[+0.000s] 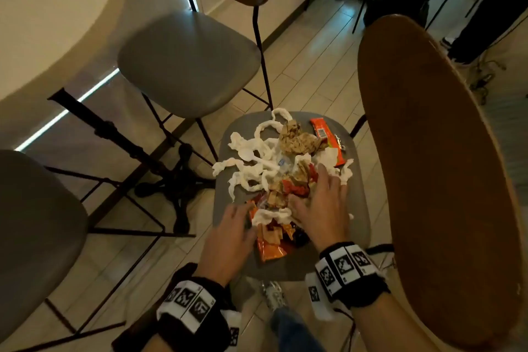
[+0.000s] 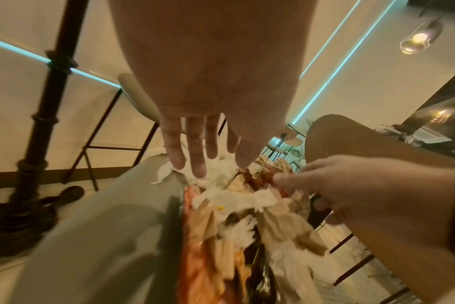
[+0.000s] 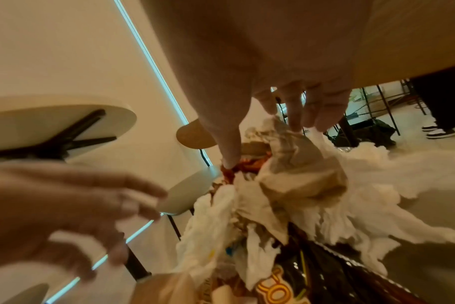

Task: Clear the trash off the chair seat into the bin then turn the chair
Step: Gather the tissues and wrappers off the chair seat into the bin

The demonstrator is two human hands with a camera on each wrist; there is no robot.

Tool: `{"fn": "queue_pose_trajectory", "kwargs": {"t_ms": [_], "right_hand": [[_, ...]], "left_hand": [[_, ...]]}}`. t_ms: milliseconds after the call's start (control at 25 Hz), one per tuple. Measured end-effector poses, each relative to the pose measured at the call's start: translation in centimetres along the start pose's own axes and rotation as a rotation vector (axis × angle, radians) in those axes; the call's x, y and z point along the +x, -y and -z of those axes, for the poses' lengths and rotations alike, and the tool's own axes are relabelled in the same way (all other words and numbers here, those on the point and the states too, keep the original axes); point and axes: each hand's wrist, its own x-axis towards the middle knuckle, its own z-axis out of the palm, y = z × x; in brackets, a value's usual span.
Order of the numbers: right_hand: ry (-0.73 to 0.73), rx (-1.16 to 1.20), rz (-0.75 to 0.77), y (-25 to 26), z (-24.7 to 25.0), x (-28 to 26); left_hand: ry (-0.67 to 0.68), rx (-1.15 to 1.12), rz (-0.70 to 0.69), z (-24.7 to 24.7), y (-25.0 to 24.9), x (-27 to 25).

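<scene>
Pale floor tiles surround your grey chair seat (image 1: 360,180); its heap of white tissues and orange wrappers (image 1: 285,168) runs straight ahead between your left hand (image 1: 228,237) and nearer right hand (image 1: 323,208), both spread, gripping nothing.

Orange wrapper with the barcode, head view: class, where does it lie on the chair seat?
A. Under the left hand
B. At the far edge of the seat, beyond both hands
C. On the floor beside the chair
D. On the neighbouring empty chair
B. The orange wrapper lies at the far right edge of the chair seat, past the trash pile, well beyond the left hand and the right hand.
</scene>
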Motion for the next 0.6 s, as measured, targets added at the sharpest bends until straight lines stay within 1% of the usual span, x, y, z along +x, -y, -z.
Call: {"fn": "queue_pose_trajectory", "kwargs": {"t_ms": [80, 160, 280, 320, 400, 520, 560, 600], "right_hand": [[-0.01, -0.031, -0.045, -0.5, -0.8, 1.3], [0.013, -0.03, -0.04, -1.3, -1.4, 1.8], [-0.006, 0.119, -0.026, -2.2, -1.2, 2.3], [-0.011, 0.175, -0.024, -2.5, -0.8, 2.3], [-0.009, 0.291, -0.019, -2.7, -0.2, 2.1], [-0.016, 0.399, -0.029, -2.8, 0.3, 1.4], [-0.022, 0.413, -0.031, -2.7, 0.4, 1.1], [-0.033, 0.416, -0.032, -2.7, 0.6, 0.9]], "left_hand": [[-0.064, -0.026, -0.039, 0.7, -1.1, 3.3], [-0.104, 0.027, -0.139, 1.8, -2.6, 7.1], [-0.141, 0.234, -0.334, 2.8, -6.2, 12.6], [-0.134, 0.287, -0.389, 2.8, -7.5, 14.5], [-0.081, 0.397, -0.436, 2.4, -9.7, 17.9], [0.105, 0.544, -0.382, 1.2, -10.9, 21.3], [0.145, 0.567, -0.361, 0.7, -10.9, 21.8], [0.156, 0.569, -0.353, 0.2, -10.8, 22.1]]}}
